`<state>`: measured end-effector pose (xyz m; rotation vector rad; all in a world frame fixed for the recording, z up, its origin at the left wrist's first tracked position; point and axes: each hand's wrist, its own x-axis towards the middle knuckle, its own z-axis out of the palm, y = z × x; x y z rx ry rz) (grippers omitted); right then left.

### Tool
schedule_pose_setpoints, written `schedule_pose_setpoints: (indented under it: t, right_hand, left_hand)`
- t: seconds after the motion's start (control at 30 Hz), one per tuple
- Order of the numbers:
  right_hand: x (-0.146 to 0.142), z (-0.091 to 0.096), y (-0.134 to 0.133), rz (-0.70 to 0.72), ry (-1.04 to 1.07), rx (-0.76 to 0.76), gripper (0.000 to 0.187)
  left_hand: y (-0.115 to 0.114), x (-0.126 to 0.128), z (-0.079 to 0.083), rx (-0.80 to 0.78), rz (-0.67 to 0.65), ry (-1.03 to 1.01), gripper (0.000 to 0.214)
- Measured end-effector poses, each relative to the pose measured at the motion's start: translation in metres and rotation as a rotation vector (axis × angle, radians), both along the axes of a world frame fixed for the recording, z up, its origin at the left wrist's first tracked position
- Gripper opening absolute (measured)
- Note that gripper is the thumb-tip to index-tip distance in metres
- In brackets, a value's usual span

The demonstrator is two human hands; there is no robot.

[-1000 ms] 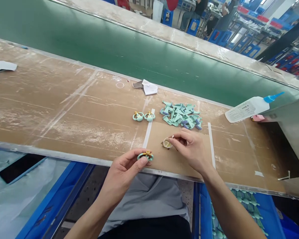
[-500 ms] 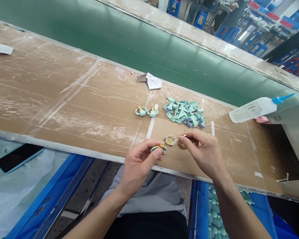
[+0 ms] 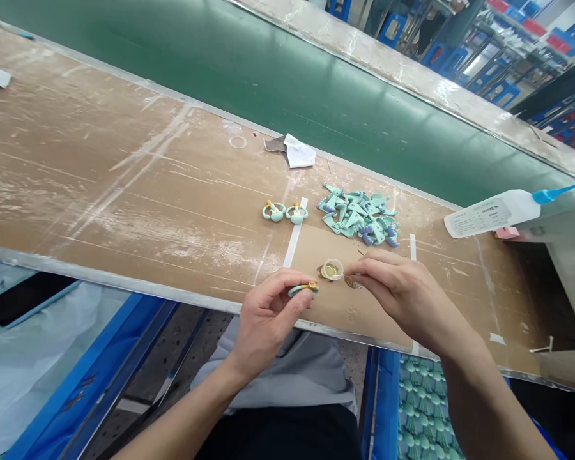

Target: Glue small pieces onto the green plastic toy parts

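My left hand (image 3: 268,313) pinches a small teal ring-shaped toy part with a yellow bit (image 3: 304,289) at the near edge of the brown worktable (image 3: 124,191). My right hand (image 3: 397,291) is closed on a thin white stick whose tip reaches into a small round clear cap of yellowish glue (image 3: 332,269). Two finished teal pieces (image 3: 285,211) lie side by side just beyond. A pile of several teal and purple parts (image 3: 359,216) lies behind my right hand.
A white glue bottle with a blue nozzle (image 3: 501,211) lies on its side at the right. Crumpled white paper (image 3: 297,152) sits by the green conveyor belt (image 3: 268,83). Blue bins (image 3: 100,377) stand below; a black phone (image 3: 23,297) rests at the left.
My left hand has tilted the teal part and kept it near the cap. My right hand has brought the stick's tip down to the glue cap. The camera has shifted slightly.
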<state>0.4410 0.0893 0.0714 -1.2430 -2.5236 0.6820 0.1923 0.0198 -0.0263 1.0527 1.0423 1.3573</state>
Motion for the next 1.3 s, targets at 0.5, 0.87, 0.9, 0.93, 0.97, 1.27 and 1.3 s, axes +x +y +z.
schedule_pose_setpoints:
  t: [0.5, 0.87, 0.9, 0.93, 0.97, 1.27, 1.3]
  right_hand:
    - [0.011, -0.010, 0.001, 0.022, 0.069, 0.032, 0.022]
    - [-0.018, -0.035, -0.052, -0.559, 0.590, 0.079, 0.011]
    - [-0.021, -0.036, -0.054, -0.556, 0.598, 0.079, 0.011]
    - [-0.023, -0.036, -0.055, -0.547, 0.603, 0.085, 0.010]
    - [-0.025, -0.037, -0.056, -0.537, 0.604, 0.092, 0.010]
    - [-0.031, -0.032, -0.053, -0.436, 0.607, 0.106, 0.013]
    - [-0.032, -0.032, -0.053, -0.428, 0.602, 0.106, 0.013]
  left_hand:
    - [0.000, 0.014, -0.006, 0.055, 0.003, 0.127, 0.010]
    - [0.001, 0.014, -0.004, 0.092, -0.019, 0.185, 0.009]
    - [0.001, 0.014, -0.003, 0.090, -0.020, 0.184, 0.010]
    - [0.002, 0.015, -0.003, 0.091, -0.022, 0.184, 0.010]
    - [0.002, 0.015, -0.002, 0.094, -0.022, 0.184, 0.011]
    - [0.002, 0.014, -0.002, 0.109, -0.014, 0.193, 0.013]
    - [0.002, 0.014, -0.002, 0.109, -0.015, 0.190, 0.013]
